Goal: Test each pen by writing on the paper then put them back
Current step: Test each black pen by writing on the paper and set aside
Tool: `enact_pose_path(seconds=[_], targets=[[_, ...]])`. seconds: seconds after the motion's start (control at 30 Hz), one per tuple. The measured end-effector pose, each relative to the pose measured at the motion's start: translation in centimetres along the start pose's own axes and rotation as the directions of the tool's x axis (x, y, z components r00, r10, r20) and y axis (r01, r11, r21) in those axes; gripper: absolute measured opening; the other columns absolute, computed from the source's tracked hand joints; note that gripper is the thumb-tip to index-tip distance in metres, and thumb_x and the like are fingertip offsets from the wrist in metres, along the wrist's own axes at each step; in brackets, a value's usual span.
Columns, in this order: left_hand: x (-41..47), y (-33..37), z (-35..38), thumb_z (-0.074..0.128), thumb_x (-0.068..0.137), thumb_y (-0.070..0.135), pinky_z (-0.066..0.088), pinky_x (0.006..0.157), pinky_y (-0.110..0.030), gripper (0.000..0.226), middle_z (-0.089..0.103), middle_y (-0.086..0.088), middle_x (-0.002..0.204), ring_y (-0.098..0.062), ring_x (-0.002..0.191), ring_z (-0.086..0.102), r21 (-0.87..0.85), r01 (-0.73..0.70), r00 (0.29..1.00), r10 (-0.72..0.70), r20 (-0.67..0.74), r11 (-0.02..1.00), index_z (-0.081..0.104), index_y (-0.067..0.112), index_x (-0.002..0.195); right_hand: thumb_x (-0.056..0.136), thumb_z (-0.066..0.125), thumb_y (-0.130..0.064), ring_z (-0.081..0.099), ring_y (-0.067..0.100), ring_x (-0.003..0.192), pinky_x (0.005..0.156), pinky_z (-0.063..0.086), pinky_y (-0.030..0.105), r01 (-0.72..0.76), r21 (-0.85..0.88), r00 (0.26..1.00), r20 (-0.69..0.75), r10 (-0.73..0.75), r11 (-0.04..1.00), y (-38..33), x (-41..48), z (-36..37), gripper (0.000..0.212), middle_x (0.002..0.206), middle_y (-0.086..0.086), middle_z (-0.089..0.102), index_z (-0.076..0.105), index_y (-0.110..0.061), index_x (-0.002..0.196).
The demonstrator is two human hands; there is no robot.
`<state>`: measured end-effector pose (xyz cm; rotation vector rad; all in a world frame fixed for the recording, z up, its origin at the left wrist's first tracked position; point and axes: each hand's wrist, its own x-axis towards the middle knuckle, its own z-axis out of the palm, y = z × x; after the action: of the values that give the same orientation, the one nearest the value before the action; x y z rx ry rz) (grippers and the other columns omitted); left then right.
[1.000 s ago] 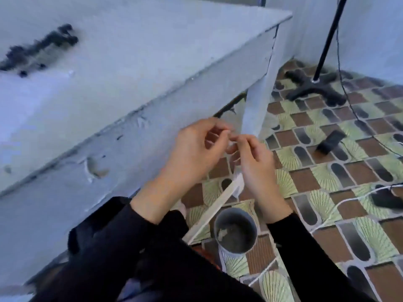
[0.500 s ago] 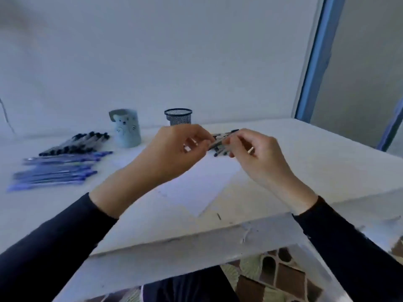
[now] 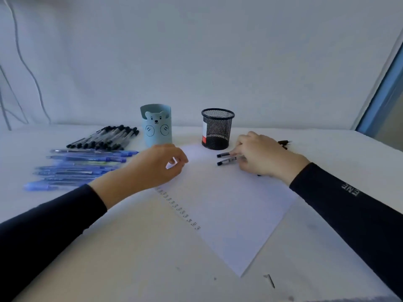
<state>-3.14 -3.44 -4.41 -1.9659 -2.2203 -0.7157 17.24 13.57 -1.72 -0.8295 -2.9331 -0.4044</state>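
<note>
head view: the sheet of white paper [image 3: 229, 205] lies skewed on the white bench [image 3: 135, 253], one corner toward the person – likely so the writing arm can run along it; a column of small test words [image 3: 177, 209] runs down its left edge, which suggests many pens are already tried. the right hand [image 3: 261, 156] rests palm down at about 2 o'clock from the sheet's middle, its fingers [image 3: 237, 154] closed lightly over a few clear black-capped pens [image 3: 227, 159] whose caps stick out toward 9 o'clock; whether they are pinched or merely pressed flat i cannot tell. the left hand [image 3: 157, 165] hovers at the sheet's 11 o'clock corner, fingers [image 3: 180, 160] curled narrow and holding nothing visible – probably ready to steady the paper.

the sorted rows look deliberate: a row of black-capped pens [image 3: 104, 137] and a row of blue pens [image 3: 82, 166] lie side by side at 9 to 10 o'clock, well apart from the sheet. the pale blue bear-faced cup [image 3: 156, 127] stands at 12 o'clock; its inside is hidden. the black wire-mesh pen holder [image 3: 217, 128] stands just beside it to the right, and seems empty of pens. a small dark object [image 3: 283, 143] lies beyond the right hand, too blurred to name.
</note>
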Motion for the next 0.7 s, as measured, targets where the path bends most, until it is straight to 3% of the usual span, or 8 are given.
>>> enact_pose_path(seconds=[0.13, 0.2, 0.27, 0.37, 0.43, 0.47, 0.57, 0.7], targets=[[-0.5, -1.2, 0.7, 0.056, 0.091, 0.034, 0.052, 0.083, -0.035, 0.017, 0.06, 0.017, 0.103, -0.009, 0.094, 0.059, 0.003, 0.024, 0.999, -0.024, 0.025, 1.0, 0.069, 0.033, 0.103, 0.098, 0.044, -0.026, 0.049, 0.024, 0.11, 0.087, 0.038, 0.036, 0.079, -0.156, 0.979, -0.173, -0.105, 0.985, 0.6, 0.5, 1.7, 0.031, 0.118, 0.001, 0.057, 0.067, -0.019, 0.117], [-0.7, -1.4, 0.9, 0.055, 0.092, 0.036, 0.049, 0.086, -0.029, 0.018, 0.06, 0.019, 0.11, -0.008, 0.101, 0.059, -0.011, 0.017, 0.999, -0.017, 0.031, 1.0, 0.067, 0.036, 0.105, 0.097, 0.042, -0.027, 0.059, 0.024, 0.089, 0.075, 0.042, 0.036, 0.183, -0.006, 0.888, -0.428, -0.168, 0.983, 0.5, 0.2, 1.9, 0.031, 0.102, 0.003, 0.064, 0.067, -0.011, 0.105], [-0.7, -1.4, 1.0, 0.055, 0.094, 0.036, 0.039, 0.081, -0.008, 0.019, 0.059, 0.021, 0.116, -0.001, 0.102, 0.055, -0.004, 0.012, 0.999, -0.012, 0.035, 1.0, 0.066, 0.036, 0.109, 0.101, 0.042, -0.024, 0.056, 0.008, 0.075, 0.068, 0.042, 0.03, 0.273, 0.383, 0.846, -0.532, -0.03, 0.882, -0.3, -0.3, 0.9, 0.021, 0.09, -0.003, 0.065, 0.06, -0.014, 0.108], [-0.7, -1.1, 1.0, 0.054, 0.096, 0.031, 0.027, 0.076, 0.008, 0.023, 0.06, 0.018, 0.12, 0.01, 0.094, 0.042, -0.015, -0.001, 0.999, 0.002, 0.052, 1.0, 0.066, 0.031, 0.116, 0.098, 0.043, -0.035, 0.048, 0.007, 0.07, 0.07, 0.036, 0.022, 0.225, 0.939, 0.958, -0.262, 0.119, 0.26, -1.9, -1.0, -1.4, 0.018, 0.075, -0.005, 0.053, 0.055, -0.023, 0.102], [-0.7, -1.0, 1.0, 0.053, 0.097, 0.03, 0.026, 0.075, 0.009, 0.024, 0.06, 0.016, 0.119, 0.01, 0.092, 0.041, -0.019, 0.003, 0.999, -0.002, 0.054, 1.0, 0.065, 0.03, 0.118, 0.089, 0.047, -0.053, 0.033, 0.017, 0.065, 0.069, 0.028, 0.032, 0.015, 0.976, 0.997, 0.002, 0.076, -0.218, -2.3, -1.4, -2.6, 0.034, 0.067, -0.002, 0.037, 0.053, -0.02, 0.083], [-0.7, -1.0, 1.0, 0.052, 0.097, 0.031, 0.026, 0.075, 0.008, 0.024, 0.06, 0.016, 0.119, 0.007, 0.093, 0.043, -0.015, 0.007, 0.998, -0.006, 0.057, 1.0, 0.064, 0.03, 0.118, 0.083, 0.048, -0.066, 0.026, 0.02, 0.064, 0.068, 0.027, 0.034, -0.098, 0.929, 0.994, 0.11, 0.016, -0.358, -2.4, -1.7, -3.1, 0.049, 0.066, -0.001, 0.03, 0.048, -0.019, 0.073], [-0.8, -1.0, 1.0, 0.051, 0.097, 0.033, 0.028, 0.074, 0.006, 0.025, 0.059, 0.017, 0.12, 0.001, 0.098, 0.048, -0.002, 0.009, 0.998, -0.009, 0.062, 1.0, 0.063, 0.032, 0.119, 0.065, 0.043, -0.09, 0.018, 0.023, 0.064, 0.065, 0.028, 0.034, -0.281, 0.798, 0.958, 0.263, -0.11, -0.534, -2.7, -2.3, -3.2, 0.074, 0.065, 0.0, 0.017, 0.025, -0.019, 0.061], [-0.8, -1.0, 1.0, 0.05, 0.098, 0.033, 0.031, 0.071, -0.004, 0.026, 0.057, 0.017, 0.121, 0.001, 0.097, 0.047, 0.021, 0.001, 0.997, -0.002, 0.077, 1.0, 0.061, 0.032, 0.121, 0.069, 0.045, -0.078, 0.016, 0.022, 0.06, 0.063, 0.026, 0.033, -0.297, 0.704, 0.949, 0.289, -0.122, -0.645, -3.4, -2.3, -3.0, 0.064, 0.063, -0.002, 0.013, 0.022, -0.02, 0.058]])
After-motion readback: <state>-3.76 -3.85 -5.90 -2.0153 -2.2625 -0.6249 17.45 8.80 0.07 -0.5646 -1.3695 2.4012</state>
